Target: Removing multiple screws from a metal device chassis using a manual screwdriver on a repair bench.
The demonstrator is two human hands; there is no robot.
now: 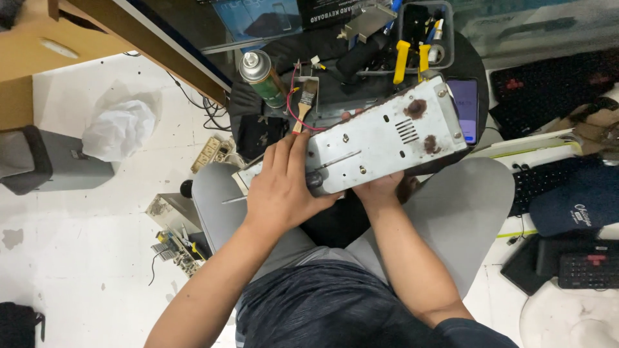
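A grey metal casing with rust spots and a vent slot lies tilted across my lap. My left hand rests on its near left end and grips a screwdriver with a dark handle; the thin shaft lies on the casing's face and points up and right. My right hand is under the casing's near edge and holds it from below, its fingers mostly hidden.
Beyond the casing are a green spray can, a paintbrush, a phone and a tool bin with yellow-handled pliers. Black keyboards lie right. A lined waste bin and circuit boards sit left.
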